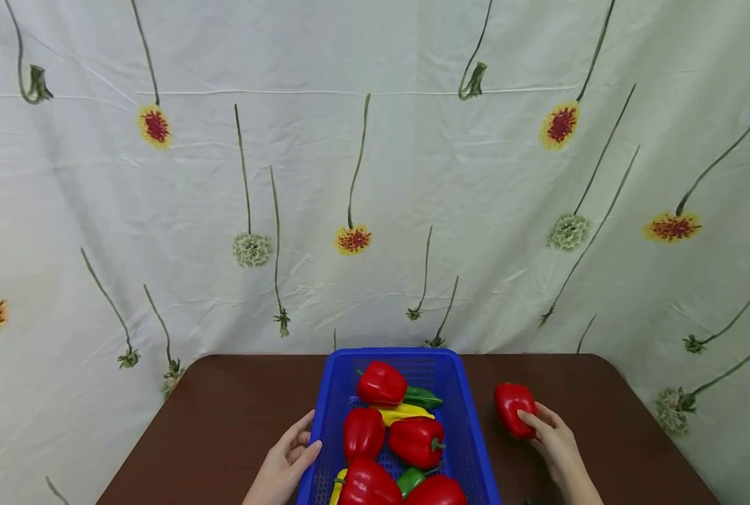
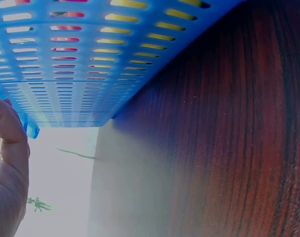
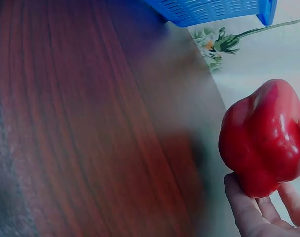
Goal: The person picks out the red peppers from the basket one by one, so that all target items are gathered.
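My right hand grips a glossy red bell pepper to the right of a blue plastic basket. In the right wrist view, the fingers cup the lower end of that pepper, which is raised above the table top. My left hand holds the basket's left rim, its thumb lying along the edge. Inside lie several red bell peppers, a yellow pepper, another yellow piece and green peppers. From the left wrist, the slotted basket wall shows close beside the left hand.
The basket stands on a dark brown wooden table with rounded far corners. Behind the table hangs a pale cloth with printed flowers. A small dark thing shows at the bottom edge, near the right wrist.
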`<state>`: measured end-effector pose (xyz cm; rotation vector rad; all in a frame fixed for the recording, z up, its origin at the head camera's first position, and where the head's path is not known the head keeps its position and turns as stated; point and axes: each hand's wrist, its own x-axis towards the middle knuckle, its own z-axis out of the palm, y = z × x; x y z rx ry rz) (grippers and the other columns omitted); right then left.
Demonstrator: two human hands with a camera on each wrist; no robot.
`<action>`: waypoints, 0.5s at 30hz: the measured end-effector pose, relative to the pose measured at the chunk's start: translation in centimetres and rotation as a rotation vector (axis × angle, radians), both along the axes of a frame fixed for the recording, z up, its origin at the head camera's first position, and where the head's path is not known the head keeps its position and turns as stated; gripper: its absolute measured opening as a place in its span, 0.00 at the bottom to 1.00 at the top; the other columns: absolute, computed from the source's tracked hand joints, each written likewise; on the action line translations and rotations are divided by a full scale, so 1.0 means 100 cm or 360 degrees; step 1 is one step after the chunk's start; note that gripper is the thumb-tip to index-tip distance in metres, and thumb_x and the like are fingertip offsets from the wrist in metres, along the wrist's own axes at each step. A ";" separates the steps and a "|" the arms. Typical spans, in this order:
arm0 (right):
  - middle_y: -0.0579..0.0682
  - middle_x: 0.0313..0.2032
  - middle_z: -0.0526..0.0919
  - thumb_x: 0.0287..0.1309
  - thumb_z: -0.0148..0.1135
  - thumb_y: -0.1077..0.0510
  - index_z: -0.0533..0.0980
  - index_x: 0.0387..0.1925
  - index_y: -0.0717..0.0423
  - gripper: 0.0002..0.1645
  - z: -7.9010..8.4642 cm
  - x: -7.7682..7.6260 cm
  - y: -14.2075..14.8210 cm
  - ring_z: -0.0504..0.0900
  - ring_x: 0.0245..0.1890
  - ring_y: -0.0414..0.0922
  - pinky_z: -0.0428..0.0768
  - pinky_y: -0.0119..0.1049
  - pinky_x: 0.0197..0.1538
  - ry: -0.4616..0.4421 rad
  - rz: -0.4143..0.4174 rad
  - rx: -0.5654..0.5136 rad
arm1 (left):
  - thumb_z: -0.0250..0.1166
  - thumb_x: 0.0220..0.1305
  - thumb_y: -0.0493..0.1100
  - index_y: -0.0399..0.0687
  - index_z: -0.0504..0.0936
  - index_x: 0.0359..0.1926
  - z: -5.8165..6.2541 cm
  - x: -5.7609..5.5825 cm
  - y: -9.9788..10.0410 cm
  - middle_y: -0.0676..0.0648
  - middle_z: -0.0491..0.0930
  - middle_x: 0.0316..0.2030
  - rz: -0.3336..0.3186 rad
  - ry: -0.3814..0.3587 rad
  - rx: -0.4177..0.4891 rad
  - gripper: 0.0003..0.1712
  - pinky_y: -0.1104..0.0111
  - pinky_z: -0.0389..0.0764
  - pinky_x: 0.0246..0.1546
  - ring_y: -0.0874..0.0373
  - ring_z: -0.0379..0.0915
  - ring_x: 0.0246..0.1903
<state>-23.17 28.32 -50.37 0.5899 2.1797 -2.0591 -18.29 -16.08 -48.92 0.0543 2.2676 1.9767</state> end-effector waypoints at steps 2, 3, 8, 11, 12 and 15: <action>0.73 0.73 0.46 0.63 0.63 0.42 0.44 0.75 0.69 0.57 -0.001 -0.001 -0.001 0.56 0.69 0.67 0.66 0.55 0.69 -0.0009 -0.0005 0.0001 | 0.62 0.69 0.44 0.33 0.55 0.74 -0.001 0.000 -0.001 0.40 0.76 0.43 0.0005 -0.0004 0.0004 0.40 0.64 0.85 0.37 0.58 0.81 0.37; 0.73 0.73 0.46 0.62 0.63 0.42 0.45 0.75 0.69 0.57 -0.002 -0.002 -0.002 0.56 0.69 0.67 0.68 0.54 0.68 -0.0013 -0.0008 0.0004 | 0.62 0.69 0.44 0.34 0.55 0.74 -0.002 0.000 -0.001 0.40 0.76 0.43 0.0005 -0.0007 0.0005 0.40 0.64 0.85 0.37 0.58 0.81 0.37; 0.73 0.72 0.48 0.61 0.65 0.43 0.46 0.75 0.70 0.57 -0.005 -0.005 -0.005 0.58 0.70 0.66 0.71 0.52 0.66 -0.0017 -0.0040 -0.0024 | 0.61 0.69 0.45 0.33 0.54 0.74 -0.002 0.000 -0.002 0.39 0.77 0.43 -0.0003 -0.0019 0.0030 0.40 0.63 0.85 0.38 0.56 0.82 0.38; 0.73 0.72 0.48 0.61 0.65 0.43 0.46 0.74 0.70 0.57 -0.007 -0.006 -0.006 0.56 0.71 0.66 0.65 0.55 0.69 -0.0012 -0.0054 -0.0009 | 0.61 0.69 0.44 0.33 0.54 0.74 -0.002 0.000 -0.001 0.39 0.77 0.43 -0.0010 -0.0018 0.0037 0.40 0.63 0.85 0.38 0.57 0.82 0.38; 0.73 0.72 0.48 0.61 0.65 0.42 0.47 0.74 0.70 0.57 -0.007 -0.006 -0.007 0.56 0.71 0.66 0.64 0.56 0.70 -0.0012 -0.0053 0.0013 | 0.61 0.69 0.44 0.33 0.54 0.74 -0.001 0.000 -0.001 0.39 0.77 0.43 -0.0009 -0.0018 0.0035 0.40 0.63 0.85 0.38 0.57 0.82 0.38; 0.73 0.72 0.49 0.62 0.63 0.39 0.49 0.74 0.70 0.56 -0.008 -0.006 -0.006 0.57 0.70 0.66 0.62 0.57 0.71 -0.0022 -0.0039 0.0115 | 0.62 0.69 0.44 0.33 0.55 0.74 -0.001 -0.001 -0.001 0.40 0.77 0.43 -0.0006 -0.0015 0.0037 0.40 0.64 0.85 0.38 0.58 0.82 0.37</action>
